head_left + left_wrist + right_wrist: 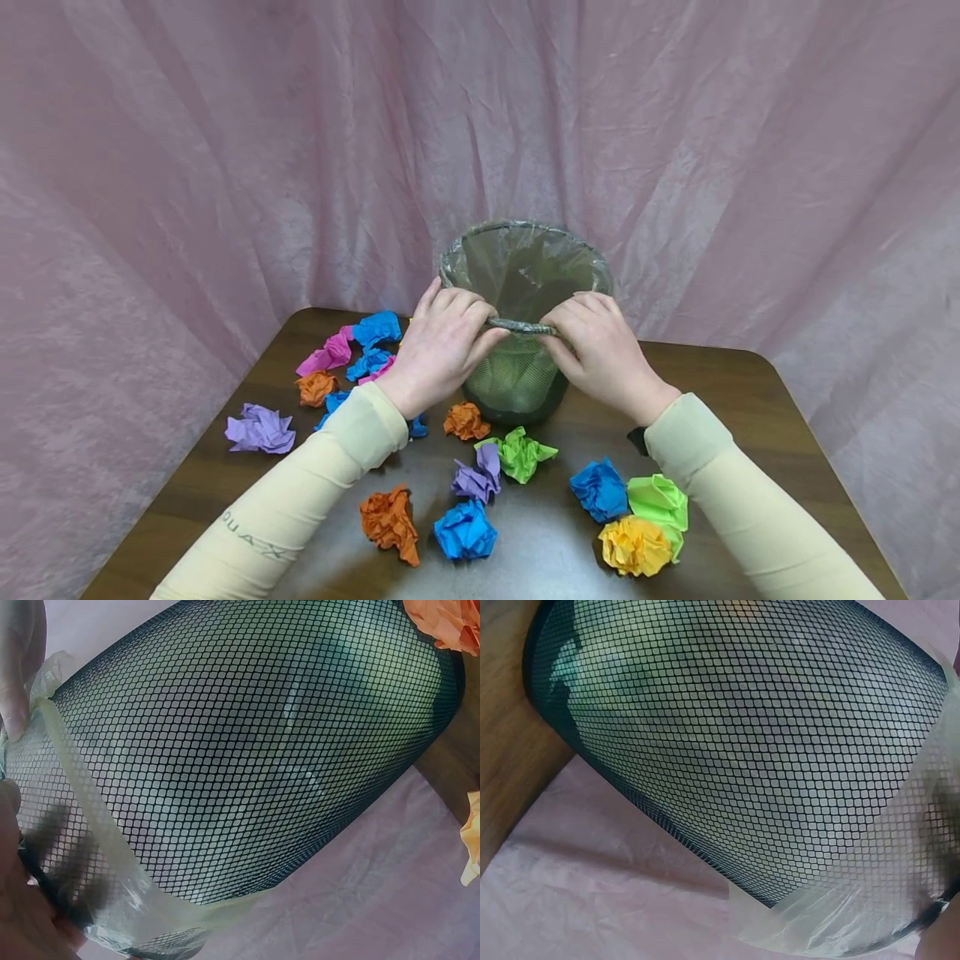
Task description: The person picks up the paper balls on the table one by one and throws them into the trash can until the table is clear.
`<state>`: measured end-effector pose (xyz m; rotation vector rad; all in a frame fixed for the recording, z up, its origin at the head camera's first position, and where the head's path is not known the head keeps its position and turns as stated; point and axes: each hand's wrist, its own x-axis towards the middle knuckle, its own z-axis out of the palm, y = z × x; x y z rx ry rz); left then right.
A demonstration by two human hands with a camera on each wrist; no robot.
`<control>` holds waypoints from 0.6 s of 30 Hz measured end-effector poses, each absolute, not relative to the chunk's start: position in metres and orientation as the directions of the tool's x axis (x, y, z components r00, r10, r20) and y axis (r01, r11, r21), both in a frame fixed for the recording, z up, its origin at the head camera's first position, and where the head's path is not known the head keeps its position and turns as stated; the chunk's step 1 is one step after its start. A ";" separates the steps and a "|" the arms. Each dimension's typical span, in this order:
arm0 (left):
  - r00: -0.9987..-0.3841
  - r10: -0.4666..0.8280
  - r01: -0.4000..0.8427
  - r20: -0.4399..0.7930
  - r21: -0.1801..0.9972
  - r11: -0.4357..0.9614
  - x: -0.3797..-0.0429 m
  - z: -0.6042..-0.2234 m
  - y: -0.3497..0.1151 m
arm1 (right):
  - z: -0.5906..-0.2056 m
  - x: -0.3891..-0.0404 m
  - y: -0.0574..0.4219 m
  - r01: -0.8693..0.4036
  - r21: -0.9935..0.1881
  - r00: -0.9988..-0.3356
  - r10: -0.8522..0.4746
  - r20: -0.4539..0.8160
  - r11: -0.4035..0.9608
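A dark mesh wastebasket [517,387] stands toward the back of the table. Its clear plastic bag [558,258] lines the inside and folds over the rim, as the liner's edge [120,862] in the left wrist view shows. My left hand [442,346] grips the near rim on its left, thumb outside and fingers over the top. On the right of that rim, my right hand [600,350] holds it the same way. A short stretch of bag-covered rim [521,326] shows between the thumbs. Through the mesh in the right wrist view, the inside looks blurred.
Crumpled paper balls lie about the table [720,383]: an orange one [467,421] and a green one [521,454] close before the basket, a purple one [259,429] at left, a yellow one [636,546] front right. A pink curtain [675,167] hangs behind.
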<state>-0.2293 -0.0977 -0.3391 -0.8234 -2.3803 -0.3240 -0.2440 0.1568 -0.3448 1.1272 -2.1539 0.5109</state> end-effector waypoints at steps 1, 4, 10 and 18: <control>-0.631 0.481 0.627 0.608 0.036 0.778 -0.229 -0.340 -0.098 | -0.345 -0.244 0.157 -0.828 -0.037 -0.423 -0.578 0.698 0.560; -0.630 0.478 0.634 0.612 0.049 0.772 -0.229 -0.340 -0.098 | -0.345 -0.243 0.156 -0.819 -0.020 -0.419 -0.574 0.703 0.573; -0.628 0.471 0.634 0.620 0.057 0.771 -0.229 -0.338 -0.097 | -0.347 -0.240 0.156 -0.800 -0.016 -0.422 -0.544 0.725 0.599; -0.615 0.447 0.617 0.650 0.044 0.786 -0.228 -0.339 -0.097 | -0.351 -0.237 0.155 -0.771 -0.025 -0.406 -0.460 0.790 0.637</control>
